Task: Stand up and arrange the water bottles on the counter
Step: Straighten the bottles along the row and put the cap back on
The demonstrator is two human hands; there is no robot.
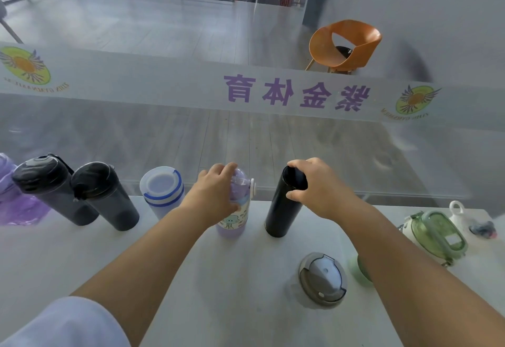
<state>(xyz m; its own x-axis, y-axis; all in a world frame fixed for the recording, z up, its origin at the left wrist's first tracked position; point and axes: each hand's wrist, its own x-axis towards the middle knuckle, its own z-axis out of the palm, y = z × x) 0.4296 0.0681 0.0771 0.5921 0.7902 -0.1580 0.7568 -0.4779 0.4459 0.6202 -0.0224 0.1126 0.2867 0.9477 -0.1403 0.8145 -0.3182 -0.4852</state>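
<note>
My left hand (216,191) grips the top of a lilac bottle with a cartoon print (235,218), which stands upright on the white counter (191,278). My right hand (318,185) is closed around the top of a tall black flask (284,204), also upright. To the left stand a white bottle with blue rings (162,191) and two dark grey shaker bottles (43,185) (105,196), in a row along the back edge. A green-lidded bottle (434,234) lies at the right.
A grey-lidded cup (322,278) and a pale green cup (360,270), partly hidden by my right arm, are near the front right. A purple bottle (13,204) sits at the far left. A small white bottle (461,215) is at the far right. A glass panel (246,139) rises behind the counter.
</note>
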